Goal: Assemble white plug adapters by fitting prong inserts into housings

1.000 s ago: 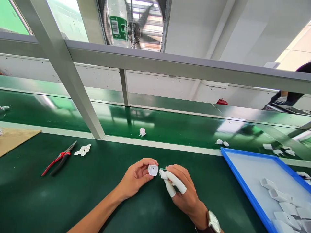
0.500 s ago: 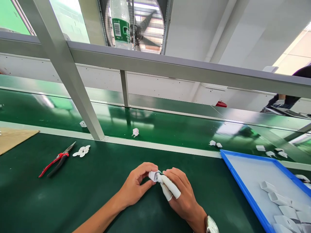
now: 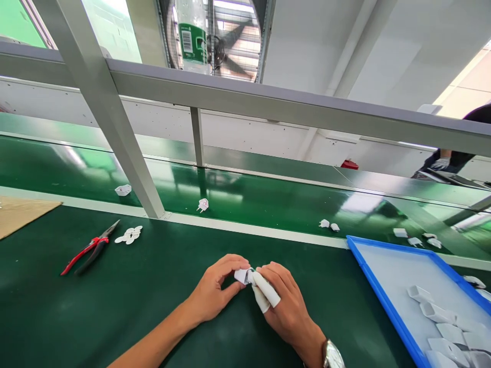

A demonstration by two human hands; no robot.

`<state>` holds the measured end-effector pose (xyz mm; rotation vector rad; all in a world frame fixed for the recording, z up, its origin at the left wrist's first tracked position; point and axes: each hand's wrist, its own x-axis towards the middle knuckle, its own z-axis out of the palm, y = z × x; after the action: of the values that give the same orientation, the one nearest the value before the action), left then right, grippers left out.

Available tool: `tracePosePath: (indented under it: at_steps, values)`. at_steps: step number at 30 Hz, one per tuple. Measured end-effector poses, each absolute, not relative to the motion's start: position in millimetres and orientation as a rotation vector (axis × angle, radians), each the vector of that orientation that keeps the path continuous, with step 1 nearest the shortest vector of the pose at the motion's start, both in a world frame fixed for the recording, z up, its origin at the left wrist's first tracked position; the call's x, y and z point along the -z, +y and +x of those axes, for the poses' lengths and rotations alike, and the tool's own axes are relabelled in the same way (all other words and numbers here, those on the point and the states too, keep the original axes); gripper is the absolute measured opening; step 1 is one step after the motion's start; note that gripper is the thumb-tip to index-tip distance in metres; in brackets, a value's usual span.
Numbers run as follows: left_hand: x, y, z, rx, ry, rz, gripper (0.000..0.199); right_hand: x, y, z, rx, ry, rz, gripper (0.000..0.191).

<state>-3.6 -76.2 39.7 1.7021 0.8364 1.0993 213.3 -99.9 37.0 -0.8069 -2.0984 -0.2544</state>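
Observation:
Between thumb and fingers, my left hand (image 3: pixel 215 292) grips a white plastic plug housing (image 3: pixel 241 276) just above the green bench mat. Its open end faces right. My right hand (image 3: pixel 288 309) wears white finger cots (image 3: pixel 267 289) on two fingers and is pinched closed at that open end. A sliver of green shows by the right fingertips, on a small part mostly hidden by them. To the right, a blue-rimmed tray (image 3: pixel 378 291) holds several white plastic housings (image 3: pixel 450 333).
Red-and-black long-nose pliers (image 3: pixel 92 248) and several flat white pieces (image 3: pixel 129 235) lie at the left. Behind the bench, a green conveyor belt (image 3: pixel 261 199) carries white plug parts (image 3: pixel 203 205). A grey metal post (image 3: pixel 111 122) rises at its near edge. Another person (image 3: pixel 456 153) is far right.
The white parts on the belt have shifted left. Both hands stay together at the housing, which has tilted slightly. The view has moved a little.

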Motion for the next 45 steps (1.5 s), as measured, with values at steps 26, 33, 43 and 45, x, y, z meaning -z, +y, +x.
tracePosePath:
  at_steps: [26, 33, 43, 45]
  values:
    - [-34.9, -78.6, -3.2, -1.085, 0.927, 1.837, 0.025, -41.0, -100.0, 207.7, -0.006, -2.117, -0.841, 0.040]
    - [-33.5, -82.6, 7.0, -1.009, 0.869, 1.543, 0.025, -33.5, -97.6, 206.2, -0.206, -2.024, -0.839, 0.044]
    - [-32.9, -83.4, 7.6, -1.050, 0.898, 1.460, 0.026, -37.7, -95.6, 202.4, -0.152, -2.012, -0.812, 0.035]
    - [-33.3, -84.4, 8.2, -1.076, 0.892, 1.437, 0.023, -38.5, -97.3, 199.0, -0.117, -2.008, -0.790, 0.039]
